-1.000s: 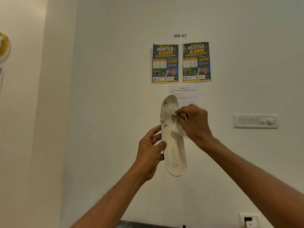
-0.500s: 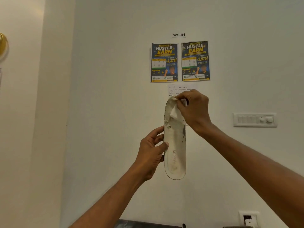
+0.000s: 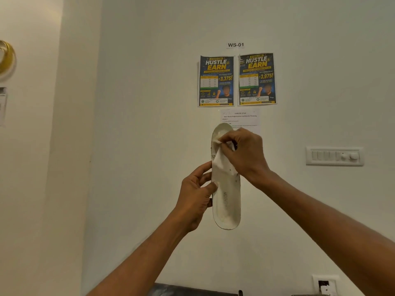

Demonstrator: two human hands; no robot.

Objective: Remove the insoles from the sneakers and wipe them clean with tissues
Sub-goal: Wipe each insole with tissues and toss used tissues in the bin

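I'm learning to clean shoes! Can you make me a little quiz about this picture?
1. True or false: the insole is held upright in the air.
2. Which hand presses the tissue on it? A) left hand B) right hand
3. Fill in: the tissue is near the insole's ____ end.

Key: 1 true. 2 B. 3 upper; the left hand grips the insole's middle edge.

- We see an off-white insole (image 3: 227, 201), flecked with dark specks, with faint grey lettering near the heel.
- The tissue (image 3: 220, 161) on it is white.
- Two posters (image 3: 216, 81) on our pale cream wall (image 3: 149, 124) show navy grounds with white and yellow headlines.
- The switch panel (image 3: 334, 156) is white.
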